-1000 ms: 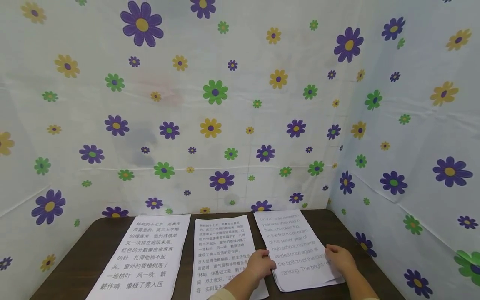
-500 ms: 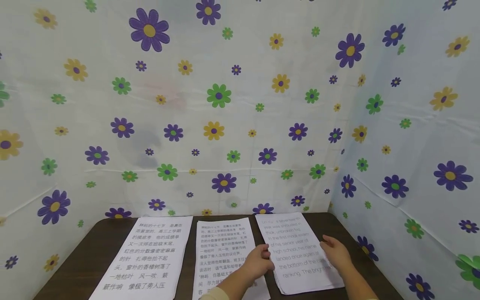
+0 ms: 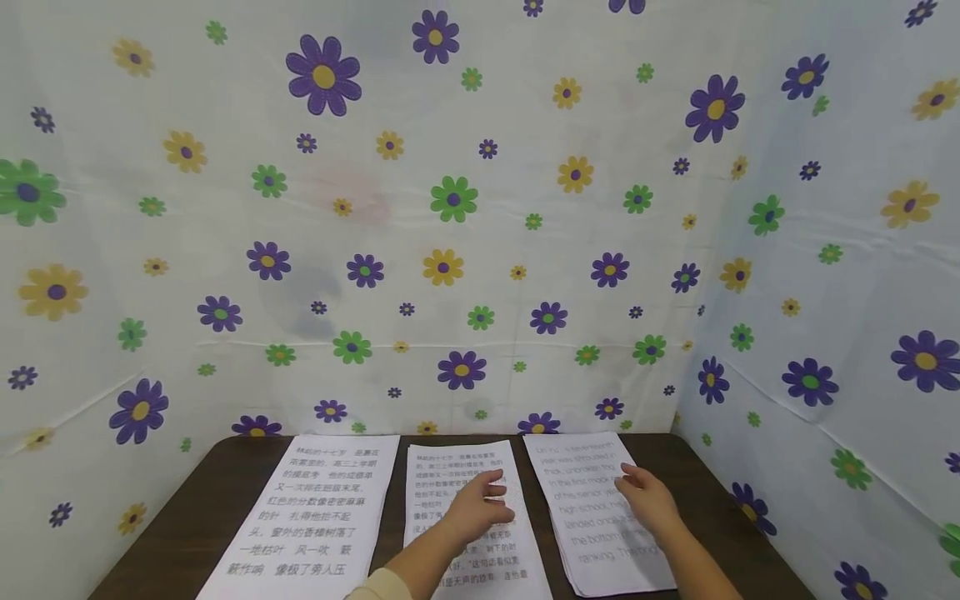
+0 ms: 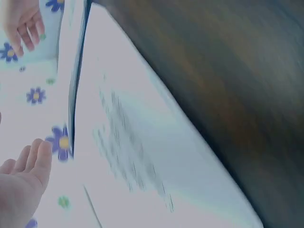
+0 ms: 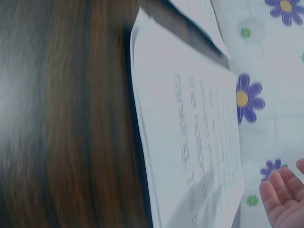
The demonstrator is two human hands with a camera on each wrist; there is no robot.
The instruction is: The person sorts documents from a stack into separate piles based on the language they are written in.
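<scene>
Three stacks of printed paper lie side by side. Over the middle stack (image 3: 450, 467), printed in Chinese, my left hand (image 3: 474, 510) hovers with its fingers loosely extended and nothing in them. My right hand (image 3: 648, 497), also without anything in it, is above the right edge of the English-printed stack (image 3: 585, 508). In the left wrist view the fingers (image 4: 43, 154) of the left hand are up off the paper. The right wrist view shows the right hand's fingers (image 5: 273, 194) apart from the sheets, with a shadow on the page.
A third stack (image 3: 300, 517) in larger Chinese print lies at the left. All three stacks rest on a dark brown wooden table (image 3: 180, 508). A white flower-patterned cloth (image 3: 405, 225) stands behind the table and along its sides.
My left hand has moved left, from the English stack's edge to over the middle stack. The right hand has let go of the English stack's right edge and lifted. The view has shifted slightly.
</scene>
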